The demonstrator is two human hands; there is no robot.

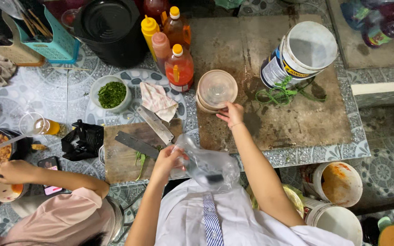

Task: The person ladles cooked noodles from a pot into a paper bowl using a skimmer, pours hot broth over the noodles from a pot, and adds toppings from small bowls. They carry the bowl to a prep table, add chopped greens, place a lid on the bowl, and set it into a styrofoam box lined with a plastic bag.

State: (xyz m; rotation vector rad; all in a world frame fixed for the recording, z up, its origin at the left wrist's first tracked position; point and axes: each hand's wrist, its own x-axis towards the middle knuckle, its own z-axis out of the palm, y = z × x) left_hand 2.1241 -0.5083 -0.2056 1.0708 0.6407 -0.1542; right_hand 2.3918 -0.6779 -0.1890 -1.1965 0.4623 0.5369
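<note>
Nearest the body, the left hand [166, 160] is clenched on the mouth of a clear, crumpled plastic bag [206, 165] that hangs just off the near edge of the table [297, 154]; the bag looks light, limp and slippery, best gripped by its gathered rim. Further out, the right hand [231, 114] pinches the near rim of a stack of round translucent plastic tubs [216, 90], which seem light, stiff and easily tipped. There is open room on the stained brown board [292, 119] to their right, whereas sauce bottles [178, 68] crowd their left.
</note>
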